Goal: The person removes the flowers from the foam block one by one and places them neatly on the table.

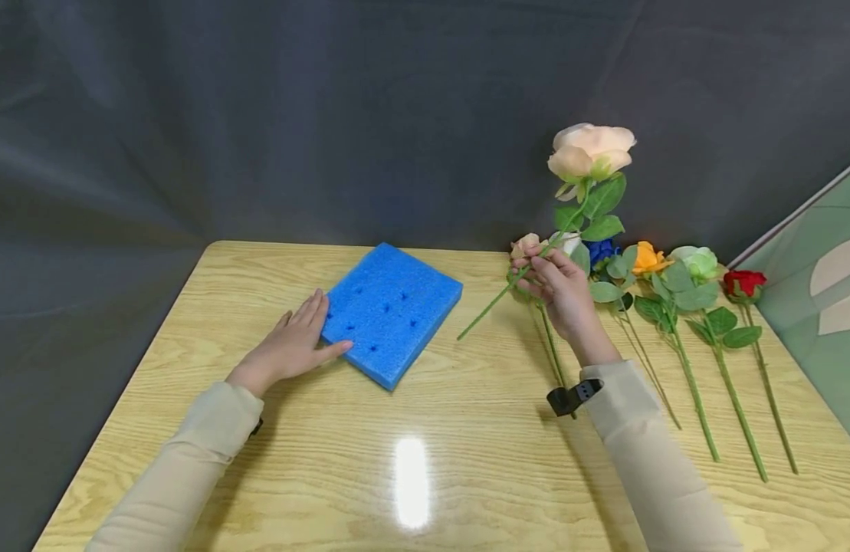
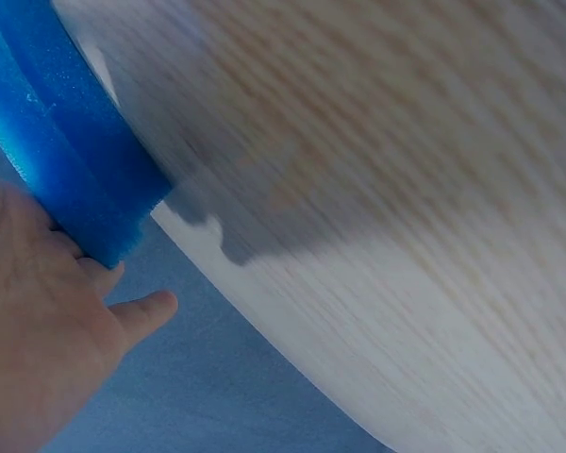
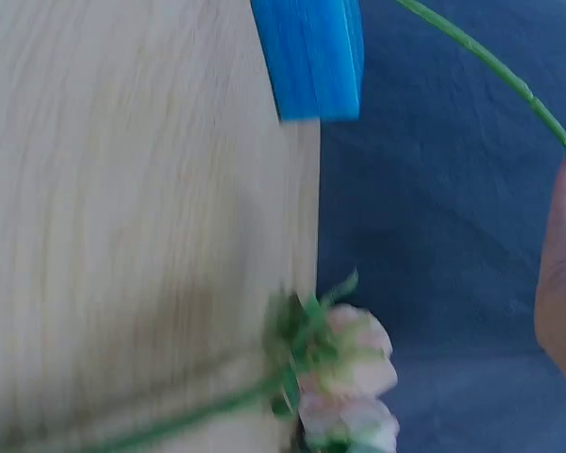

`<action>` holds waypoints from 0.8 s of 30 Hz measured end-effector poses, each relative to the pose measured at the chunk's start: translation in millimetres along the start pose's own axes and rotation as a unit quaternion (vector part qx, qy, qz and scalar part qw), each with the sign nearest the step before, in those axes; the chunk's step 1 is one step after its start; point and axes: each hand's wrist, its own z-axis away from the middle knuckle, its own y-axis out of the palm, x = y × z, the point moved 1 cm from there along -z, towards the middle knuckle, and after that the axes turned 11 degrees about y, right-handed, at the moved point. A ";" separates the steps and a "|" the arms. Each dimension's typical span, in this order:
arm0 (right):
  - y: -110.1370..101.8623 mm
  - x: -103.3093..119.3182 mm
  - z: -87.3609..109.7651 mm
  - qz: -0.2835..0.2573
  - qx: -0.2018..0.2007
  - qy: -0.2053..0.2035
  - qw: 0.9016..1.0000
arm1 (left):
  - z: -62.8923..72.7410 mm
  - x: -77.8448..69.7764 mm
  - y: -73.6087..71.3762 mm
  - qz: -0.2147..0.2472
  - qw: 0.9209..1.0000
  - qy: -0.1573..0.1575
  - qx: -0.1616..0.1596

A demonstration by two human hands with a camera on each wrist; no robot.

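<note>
My left hand (image 1: 293,345) rests with straight fingers against the left side of a blue foam block (image 1: 397,307), thumb at its near edge. Several small dark holes dot the block's top. The left wrist view shows the hand (image 2: 47,330) beside the block's end (image 2: 66,123). My right hand (image 1: 566,299) pinches the green stem of a peach artificial rose (image 1: 590,149) between thumb and fingers. The bloom tilts up to the right, and the bare stem end points down-left toward the block. In the right wrist view, the stem (image 3: 472,45) crosses the top right corner.
On the right of the wooden table (image 1: 314,460) lie more artificial roses: pink (image 1: 526,245), white (image 1: 569,244), blue (image 1: 600,251), orange (image 1: 648,259), pale green (image 1: 700,262) and red (image 1: 744,284). Dark cloth (image 1: 369,123) hangs behind the table.
</note>
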 end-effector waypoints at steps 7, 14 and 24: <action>-23.4 15.9 15.4 0.089 0.025 0.024 0.995 | -0.2 -0.2 -0.2 -0.001 1.000 -0.001 0.004; -36.9 23.2 22.4 0.198 0.046 0.061 0.977 | 0.5 -0.4 -1.2 -0.002 1.000 -0.001 0.001; -45.2 19.3 27.9 0.296 0.083 0.115 0.945 | 1.2 -1.9 -1.5 0.002 1.000 -0.003 0.001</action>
